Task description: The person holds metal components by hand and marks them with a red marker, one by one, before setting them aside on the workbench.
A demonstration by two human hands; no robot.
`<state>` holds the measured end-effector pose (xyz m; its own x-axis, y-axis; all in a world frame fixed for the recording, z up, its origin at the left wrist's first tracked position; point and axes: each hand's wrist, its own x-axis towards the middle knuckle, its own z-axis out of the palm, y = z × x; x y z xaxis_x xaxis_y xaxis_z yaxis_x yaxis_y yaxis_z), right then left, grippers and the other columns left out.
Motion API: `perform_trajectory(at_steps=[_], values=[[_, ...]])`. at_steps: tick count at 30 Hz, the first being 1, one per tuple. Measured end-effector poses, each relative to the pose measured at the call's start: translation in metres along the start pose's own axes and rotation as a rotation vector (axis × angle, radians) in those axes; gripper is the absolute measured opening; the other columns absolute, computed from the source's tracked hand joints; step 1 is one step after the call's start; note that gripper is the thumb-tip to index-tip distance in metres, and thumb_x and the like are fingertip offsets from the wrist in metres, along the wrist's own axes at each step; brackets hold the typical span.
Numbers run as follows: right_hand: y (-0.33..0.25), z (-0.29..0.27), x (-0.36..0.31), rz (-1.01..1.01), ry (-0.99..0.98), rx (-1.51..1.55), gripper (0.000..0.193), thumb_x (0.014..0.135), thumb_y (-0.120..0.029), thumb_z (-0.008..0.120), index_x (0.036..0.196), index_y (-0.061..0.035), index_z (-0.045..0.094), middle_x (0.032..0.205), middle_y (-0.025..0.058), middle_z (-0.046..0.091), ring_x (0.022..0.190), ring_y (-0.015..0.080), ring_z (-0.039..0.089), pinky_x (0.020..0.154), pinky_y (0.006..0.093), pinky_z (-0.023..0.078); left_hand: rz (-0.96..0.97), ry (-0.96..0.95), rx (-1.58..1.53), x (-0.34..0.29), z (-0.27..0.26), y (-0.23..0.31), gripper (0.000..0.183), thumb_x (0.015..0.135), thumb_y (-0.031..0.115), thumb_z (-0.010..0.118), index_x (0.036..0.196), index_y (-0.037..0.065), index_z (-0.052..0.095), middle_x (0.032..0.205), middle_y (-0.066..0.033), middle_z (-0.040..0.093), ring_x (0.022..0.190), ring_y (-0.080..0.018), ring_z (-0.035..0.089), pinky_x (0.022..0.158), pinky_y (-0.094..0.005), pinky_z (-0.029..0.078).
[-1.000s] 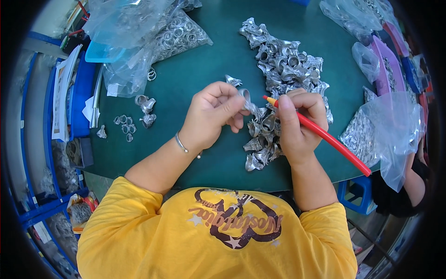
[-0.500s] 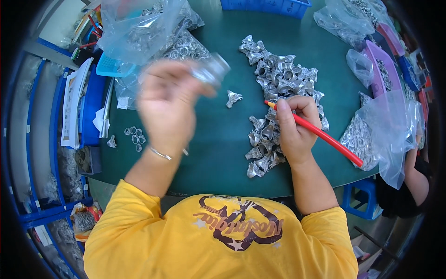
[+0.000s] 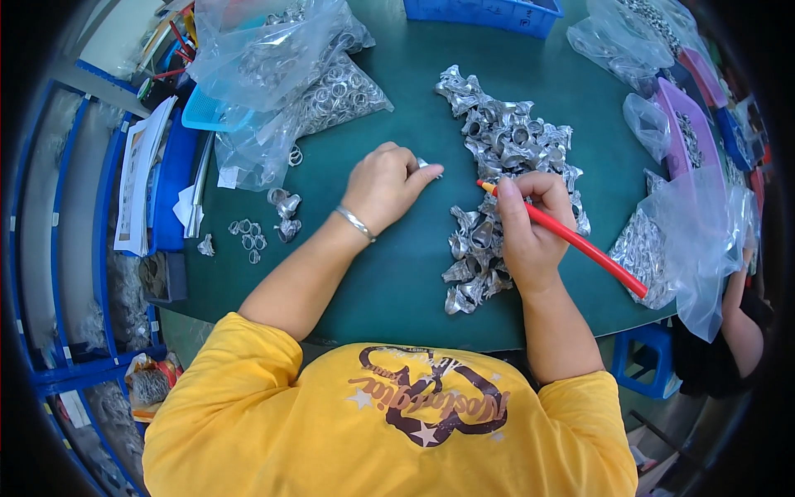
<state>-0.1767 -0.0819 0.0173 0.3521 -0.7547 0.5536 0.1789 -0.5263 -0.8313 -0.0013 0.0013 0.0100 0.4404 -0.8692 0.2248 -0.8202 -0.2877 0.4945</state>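
My right hand (image 3: 534, 236) holds a red pencil (image 3: 592, 261), its tip over the left side of a pile of silver-coloured metal rings (image 3: 517, 132). Left of the pile, my left hand (image 3: 385, 186) is at the tabletop, thumb and fingers closed on a small silver ring (image 3: 425, 165) that is mostly hidden by the fingers. To the left of that hand lie a few larger rings (image 3: 284, 203) and a group of small plain rings (image 3: 248, 236). A single ring piece (image 3: 206, 245) sits farther left.
Clear bags of rings (image 3: 344, 95) lie at the back left, beside a light blue basket (image 3: 203, 112). A blue bin (image 3: 484, 16) stands at the far edge, a pink tray (image 3: 683, 124) at the right. Another person's arm (image 3: 733, 306) shows at the far right near a blue stool (image 3: 642, 360).
My left hand has come down and right to the lone ring on the table. The metal it held is gone from it, and larger rings now lie at the left. My right hand stays.
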Motion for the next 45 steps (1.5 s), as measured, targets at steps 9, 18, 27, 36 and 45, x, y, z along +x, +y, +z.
perform_trajectory(at_steps=[9, 18, 27, 36, 45], values=[[-0.003, -0.001, 0.000, -0.048, -0.033, 0.032, 0.014, 0.082, -0.003, 0.068, 0.077, -0.0019, 0.055, 0.067, 0.0060, 0.058, 0.052, 0.0105, 0.052, 0.047, 0.0232, 0.041, 0.282, 0.232, -0.532, -0.027, -0.001, 0.017, 0.021, 0.067, -0.004, 0.076, 0.083, 0.002, 0.064, 0.098, -0.0114, 0.067, 0.084, -0.0214, 0.065, 0.072, -0.0276, 0.052], [0.003, 0.001, -0.003, -0.142, -0.107, 0.157, 0.014, 0.080, 0.001, 0.066, 0.077, -0.0026, 0.053, 0.068, 0.0072, 0.058, 0.056, 0.0139, 0.050, 0.052, 0.0257, 0.041, 0.233, 0.285, -0.758, -0.046, 0.005, 0.025, 0.033, 0.070, -0.003, 0.077, 0.098, 0.003, 0.061, 0.097, -0.0097, 0.067, 0.079, -0.0155, 0.063, 0.069, -0.0247, 0.051], [-0.001, -0.001, -0.003, -0.126, -0.162, 0.161, 0.014, 0.078, 0.004, 0.065, 0.075, -0.0027, 0.053, 0.066, 0.0068, 0.057, 0.058, 0.0168, 0.049, 0.057, 0.0285, 0.040, 0.258, 0.152, -0.620, -0.047, -0.003, 0.022, 0.042, 0.069, -0.008, 0.076, 0.108, -0.003, 0.060, 0.101, -0.0110, 0.061, 0.086, -0.0140, 0.060, 0.072, -0.0232, 0.048], [-0.001, 0.000, -0.002, -0.141, -0.209, 0.150, 0.014, 0.075, 0.004, 0.065, 0.071, -0.0035, 0.054, 0.065, 0.0067, 0.056, 0.057, 0.0175, 0.050, 0.058, 0.0292, 0.039, 0.231, 0.158, -0.622, -0.047, -0.004, 0.025, 0.034, 0.066, -0.004, 0.078, 0.098, 0.000, 0.066, 0.094, -0.0095, 0.062, 0.077, -0.0141, 0.059, 0.066, -0.0234, 0.049], [-0.002, 0.001, -0.002, -0.111, -0.231, 0.142, 0.015, 0.076, 0.004, 0.065, 0.072, -0.0034, 0.054, 0.065, 0.0071, 0.056, 0.057, 0.0184, 0.051, 0.057, 0.0295, 0.039, 0.248, 0.155, -0.636, -0.048, -0.005, 0.024, 0.032, 0.065, -0.004, 0.078, 0.095, 0.000, 0.067, 0.093, -0.0096, 0.063, 0.075, -0.0144, 0.060, 0.066, -0.0240, 0.050]])
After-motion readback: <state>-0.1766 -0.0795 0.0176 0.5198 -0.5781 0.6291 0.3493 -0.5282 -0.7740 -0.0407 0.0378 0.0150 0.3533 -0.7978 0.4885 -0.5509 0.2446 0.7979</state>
